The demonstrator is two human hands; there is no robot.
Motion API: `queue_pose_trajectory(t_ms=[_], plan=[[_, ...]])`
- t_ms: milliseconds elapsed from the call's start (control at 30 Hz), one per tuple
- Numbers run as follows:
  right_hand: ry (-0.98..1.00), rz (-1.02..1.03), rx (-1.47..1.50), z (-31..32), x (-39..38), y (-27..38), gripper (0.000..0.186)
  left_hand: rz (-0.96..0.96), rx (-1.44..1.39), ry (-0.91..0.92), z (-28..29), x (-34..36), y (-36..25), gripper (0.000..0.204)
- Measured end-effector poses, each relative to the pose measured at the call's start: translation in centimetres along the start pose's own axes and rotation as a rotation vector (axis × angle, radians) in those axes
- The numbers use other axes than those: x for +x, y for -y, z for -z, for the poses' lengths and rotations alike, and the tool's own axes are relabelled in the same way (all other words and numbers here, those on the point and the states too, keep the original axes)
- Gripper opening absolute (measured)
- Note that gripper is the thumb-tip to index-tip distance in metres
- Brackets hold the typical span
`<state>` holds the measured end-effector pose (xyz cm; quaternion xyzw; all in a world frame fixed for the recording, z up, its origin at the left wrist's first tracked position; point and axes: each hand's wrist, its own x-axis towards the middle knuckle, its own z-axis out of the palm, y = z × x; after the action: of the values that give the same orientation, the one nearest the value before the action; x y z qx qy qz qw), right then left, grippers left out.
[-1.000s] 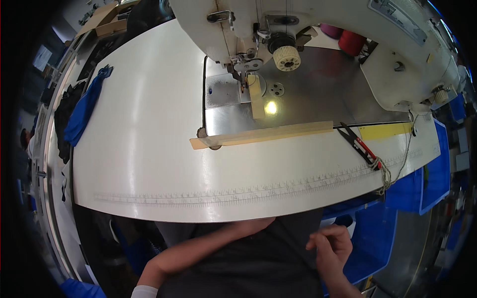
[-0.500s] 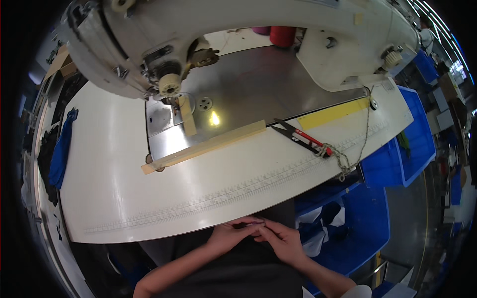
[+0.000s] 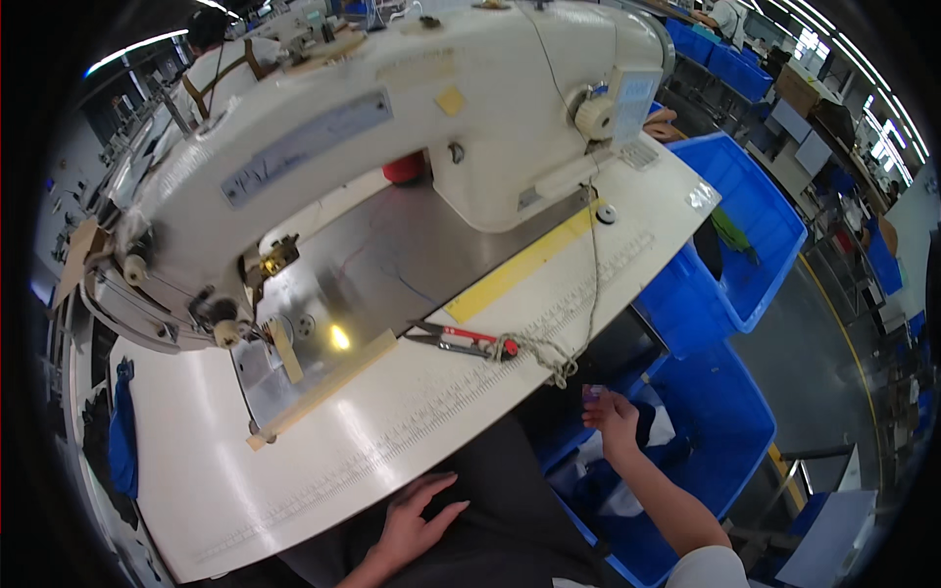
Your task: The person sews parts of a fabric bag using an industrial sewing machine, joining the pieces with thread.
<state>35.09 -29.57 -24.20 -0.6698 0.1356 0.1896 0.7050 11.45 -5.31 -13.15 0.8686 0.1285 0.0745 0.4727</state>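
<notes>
My right hand is out over the blue bin beside the table, its fingers closed on a small purple rectangular piece, too small to name further. Over my dark-clothed lap, just below the table's front edge, my left hand is empty, with thumb and fingers apart. A white sewing machine stands across the table from me. Thread snips with red and black handles lie near the table edge, tied to a greyish cord.
The white table carries a printed ruler scale and yellow tape. Two blue bins stand at its right, the lower holding dark blue and white fabric. Blue cloth hangs at the left edge. A person sits beyond the machine.
My hands, together at the table edge before, have parted. The right has moved right over the bin with the purple piece; the left has opened. The view has turned and shifted toward the right.
</notes>
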Motion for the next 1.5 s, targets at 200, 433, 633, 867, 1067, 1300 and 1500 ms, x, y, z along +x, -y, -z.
queue_pose_trajectory(t_ms=[200, 433, 633, 867, 1067, 1300, 1500], plan=[[0.187, 0.439, -0.411, -6.7, 14.0, -2.0, 0.022, 0.064, 0.104, -0.387, 1.6, -3.5, 1.9, 0.017], [0.179, 0.265, -0.497, -10.9, 17.8, -2.3, 0.017, 0.100, -0.012, -0.336, 3.3, -6.5, 0.8, 0.019], [0.127, 0.175, -0.456, -8.4, 14.6, -2.1, 0.018, 0.089, -0.002, -0.393, 3.4, -7.2, 2.6, 0.018], [0.033, 0.152, -0.466, -0.4, 5.0, -5.3, 0.031, 0.093, -0.053, -0.366, 4.5, -8.7, 3.1, 0.017], [0.210, 0.203, -0.603, 1.3, -8.0, -2.1, 0.047, 0.079, -0.085, -0.280, 5.8, -11.2, 2.7, 0.020], [0.696, 1.052, -0.639, -8.4, -16.6, 12.5, 0.042, 0.079, -0.062, -0.291, 6.3, -14.6, 2.6, 0.019], [0.954, 1.689, -0.619, -16.3, -18.7, 17.0, 0.019, 0.005, 0.064, -0.425, 8.3, -16.4, 2.6, 0.016]])
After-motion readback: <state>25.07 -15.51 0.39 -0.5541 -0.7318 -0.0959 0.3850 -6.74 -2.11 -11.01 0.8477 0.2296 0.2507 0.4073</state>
